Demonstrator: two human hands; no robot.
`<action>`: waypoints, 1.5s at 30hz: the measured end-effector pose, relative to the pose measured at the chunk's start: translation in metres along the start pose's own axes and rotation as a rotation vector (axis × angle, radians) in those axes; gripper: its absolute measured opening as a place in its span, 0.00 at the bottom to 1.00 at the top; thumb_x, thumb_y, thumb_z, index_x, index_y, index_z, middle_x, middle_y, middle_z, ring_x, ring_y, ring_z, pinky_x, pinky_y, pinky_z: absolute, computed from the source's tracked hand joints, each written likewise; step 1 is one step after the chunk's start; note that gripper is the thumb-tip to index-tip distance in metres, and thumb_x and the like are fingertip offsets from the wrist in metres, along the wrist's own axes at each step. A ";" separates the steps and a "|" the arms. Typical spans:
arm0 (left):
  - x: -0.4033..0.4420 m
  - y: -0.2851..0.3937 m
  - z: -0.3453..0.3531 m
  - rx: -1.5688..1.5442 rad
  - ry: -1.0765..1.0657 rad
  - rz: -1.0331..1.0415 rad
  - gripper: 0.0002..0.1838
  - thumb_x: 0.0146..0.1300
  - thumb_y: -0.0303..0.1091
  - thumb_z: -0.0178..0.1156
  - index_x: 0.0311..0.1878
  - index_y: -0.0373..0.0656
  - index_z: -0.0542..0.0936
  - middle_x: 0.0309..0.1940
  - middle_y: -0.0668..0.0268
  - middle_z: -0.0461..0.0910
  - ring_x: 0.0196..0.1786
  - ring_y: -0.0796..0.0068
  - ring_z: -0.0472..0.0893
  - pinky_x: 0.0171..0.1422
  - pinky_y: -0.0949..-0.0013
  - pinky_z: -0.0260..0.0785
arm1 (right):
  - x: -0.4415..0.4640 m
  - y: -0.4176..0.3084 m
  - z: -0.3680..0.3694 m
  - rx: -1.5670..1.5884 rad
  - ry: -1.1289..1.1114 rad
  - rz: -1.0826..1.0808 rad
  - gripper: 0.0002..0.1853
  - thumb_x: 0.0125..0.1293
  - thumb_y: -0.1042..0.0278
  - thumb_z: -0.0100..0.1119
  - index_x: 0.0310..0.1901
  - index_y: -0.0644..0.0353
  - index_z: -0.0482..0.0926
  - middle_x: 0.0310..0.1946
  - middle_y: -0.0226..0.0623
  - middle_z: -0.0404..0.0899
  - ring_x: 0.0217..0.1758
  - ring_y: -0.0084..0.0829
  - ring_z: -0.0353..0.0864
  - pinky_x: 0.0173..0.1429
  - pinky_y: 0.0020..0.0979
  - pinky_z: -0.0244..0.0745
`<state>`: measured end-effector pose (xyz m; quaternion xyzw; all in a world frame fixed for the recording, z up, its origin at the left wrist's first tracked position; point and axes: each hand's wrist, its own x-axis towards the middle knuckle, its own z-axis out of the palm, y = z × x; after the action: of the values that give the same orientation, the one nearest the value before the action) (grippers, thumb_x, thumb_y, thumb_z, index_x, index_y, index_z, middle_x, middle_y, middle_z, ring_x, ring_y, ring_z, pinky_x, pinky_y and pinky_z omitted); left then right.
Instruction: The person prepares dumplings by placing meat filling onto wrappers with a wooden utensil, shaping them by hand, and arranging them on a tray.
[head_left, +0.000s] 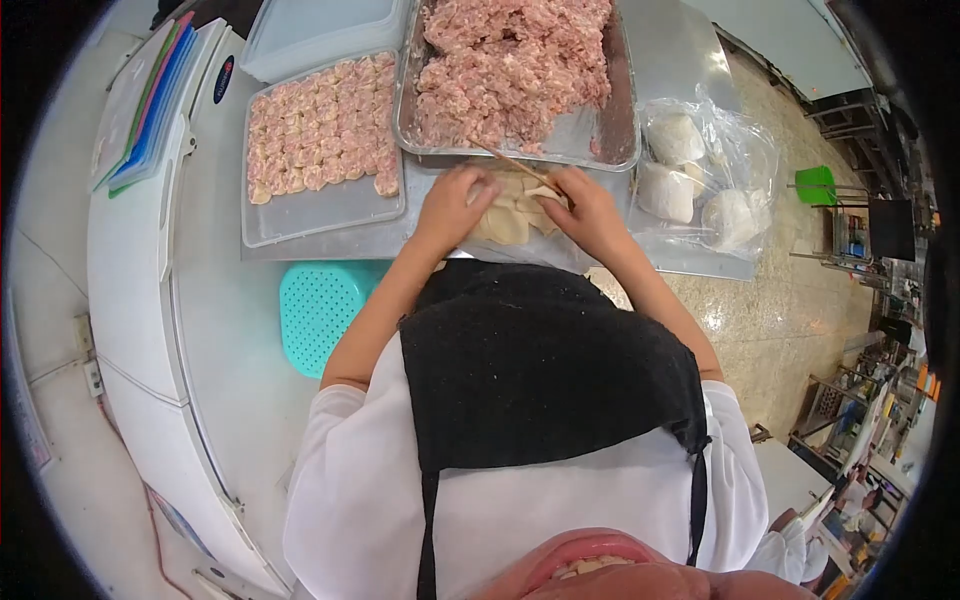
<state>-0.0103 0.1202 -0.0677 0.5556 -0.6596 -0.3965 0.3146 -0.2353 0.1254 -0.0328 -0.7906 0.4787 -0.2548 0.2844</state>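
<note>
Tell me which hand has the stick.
The right hand: it grips the stick, which slants up and left in the picture; the left hand has none.

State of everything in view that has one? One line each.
Left hand: fingers curled, over the wrappers; exact grip unclear
Right hand: closed on the stick
Stick: held slanted
Wrappers: flat, overlapping
Ground meat: raw, heaped
Metal tray: partly filled, some bottom bare
Filled pieces: close rows, tops open
Plastic tray: partly filled, near strip bare
White lumps: in clear plastic
</note>
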 end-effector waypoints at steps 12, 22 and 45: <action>0.009 -0.044 -0.004 0.590 0.129 0.270 0.13 0.60 0.39 0.62 0.45 0.46 0.84 0.44 0.57 0.78 0.51 0.54 0.74 0.60 0.53 0.64 | -0.008 0.014 0.048 -0.041 -0.136 0.095 0.20 0.59 0.61 0.64 0.51 0.58 0.77 0.46 0.43 0.75 0.47 0.47 0.79 0.50 0.41 0.76; -0.014 0.004 -0.038 -0.143 0.412 0.160 0.08 0.64 0.33 0.61 0.41 0.39 0.80 0.35 0.65 0.78 0.40 0.70 0.75 0.46 0.66 0.67 | 0.007 -0.025 0.002 0.146 -0.053 0.187 0.18 0.60 0.63 0.64 0.51 0.58 0.77 0.35 0.45 0.80 0.39 0.47 0.80 0.45 0.39 0.75; -0.009 -0.016 -0.012 -0.664 0.207 -0.078 0.11 0.65 0.33 0.64 0.46 0.38 0.78 0.38 0.69 0.80 0.41 0.82 0.77 0.47 0.76 0.71 | 0.003 -0.026 -0.016 0.134 -0.097 0.117 0.15 0.66 0.61 0.62 0.46 0.65 0.79 0.31 0.47 0.79 0.28 0.34 0.75 0.35 0.33 0.71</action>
<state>0.0091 0.1263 -0.0759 0.4851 -0.4377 -0.5427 0.5277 -0.2289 0.1291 -0.0026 -0.7519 0.4916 -0.2306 0.3740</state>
